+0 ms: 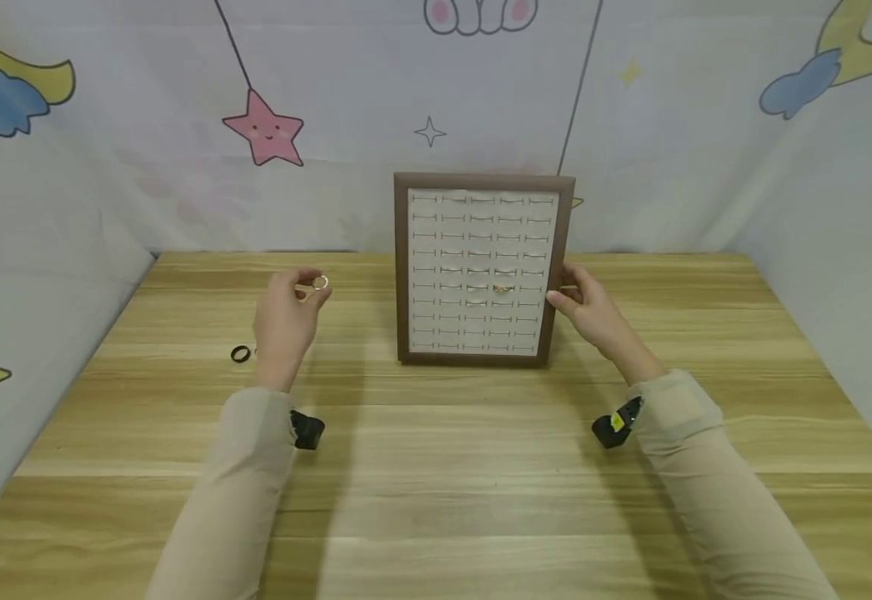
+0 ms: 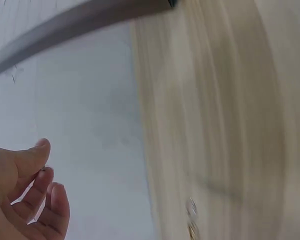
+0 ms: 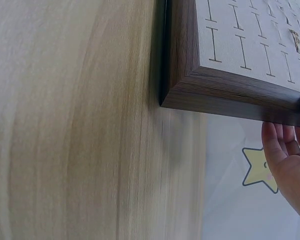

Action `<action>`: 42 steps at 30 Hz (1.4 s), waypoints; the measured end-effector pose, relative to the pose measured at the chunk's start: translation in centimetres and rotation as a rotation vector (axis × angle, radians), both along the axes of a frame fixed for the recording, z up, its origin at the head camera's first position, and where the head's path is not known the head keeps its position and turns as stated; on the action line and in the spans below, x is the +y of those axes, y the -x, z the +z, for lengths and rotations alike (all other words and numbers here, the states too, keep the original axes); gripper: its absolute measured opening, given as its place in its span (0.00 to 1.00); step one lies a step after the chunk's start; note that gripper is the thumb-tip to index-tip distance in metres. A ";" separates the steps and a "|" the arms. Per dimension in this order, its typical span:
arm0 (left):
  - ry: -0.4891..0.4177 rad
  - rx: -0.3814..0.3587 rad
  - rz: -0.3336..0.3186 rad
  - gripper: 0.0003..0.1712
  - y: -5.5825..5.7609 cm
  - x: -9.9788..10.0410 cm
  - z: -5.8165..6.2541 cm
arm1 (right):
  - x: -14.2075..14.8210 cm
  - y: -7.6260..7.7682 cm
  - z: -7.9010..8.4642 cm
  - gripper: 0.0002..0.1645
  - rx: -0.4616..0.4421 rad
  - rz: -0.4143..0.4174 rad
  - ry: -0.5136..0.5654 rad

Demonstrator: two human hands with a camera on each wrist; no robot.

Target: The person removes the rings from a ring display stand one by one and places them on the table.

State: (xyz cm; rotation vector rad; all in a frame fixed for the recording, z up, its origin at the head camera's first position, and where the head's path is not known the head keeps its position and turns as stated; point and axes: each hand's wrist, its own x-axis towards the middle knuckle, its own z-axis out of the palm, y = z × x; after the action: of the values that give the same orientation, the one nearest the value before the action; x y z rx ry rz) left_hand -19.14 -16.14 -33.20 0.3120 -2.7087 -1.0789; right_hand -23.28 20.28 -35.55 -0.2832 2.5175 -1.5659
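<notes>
My left hand [image 1: 286, 321] pinches a small ring [image 1: 320, 282] between thumb and fingertips, raised over the table left of the display board. The brown-framed ring display board [image 1: 478, 268] stands upright, its pale face lined with rows of slots. One gold ring [image 1: 503, 288] sits in a slot right of the middle. At the board's right edge, my right hand [image 1: 589, 307] grips the frame, thumb in front and fingers behind. In the left wrist view the left hand [image 2: 27, 192] has thumb and forefinger together, the ring mostly hidden.
A black ring [image 1: 240, 354] lies on the wooden table [image 1: 436, 467] beside the left hand, with another ring partly hidden by that hand. A white curtain [image 1: 346, 108] with cartoon prints hangs behind and at both sides.
</notes>
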 end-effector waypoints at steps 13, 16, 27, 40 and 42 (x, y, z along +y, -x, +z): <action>0.104 -0.094 0.125 0.20 -2.3 -8.2 -2.7 | 0.0 0.0 0.1 0.33 -0.007 -0.004 0.009; 0.125 -0.114 0.129 0.20 -2.9 -9.3 -3.3 | 0.0 0.0 0.1 0.33 -0.003 -0.006 0.008; 0.212 -0.307 0.062 0.20 -3.8 -11.6 -4.4 | -0.1 -0.1 0.1 0.33 -0.015 -0.001 -0.001; 0.216 -0.350 0.048 0.20 -4.1 -12.0 -4.8 | -0.1 -0.1 0.1 0.32 -0.011 -0.010 -0.002; 0.203 -0.355 0.051 0.20 -4.2 -12.0 -4.9 | -0.1 -0.1 0.1 0.32 -0.012 -0.011 0.001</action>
State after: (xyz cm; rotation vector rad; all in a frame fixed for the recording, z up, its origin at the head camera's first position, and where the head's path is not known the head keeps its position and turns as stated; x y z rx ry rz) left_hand -14.97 -28.16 -38.08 0.5833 -3.0682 -0.7874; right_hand -23.14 20.15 -35.42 -0.2593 2.5139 -1.5684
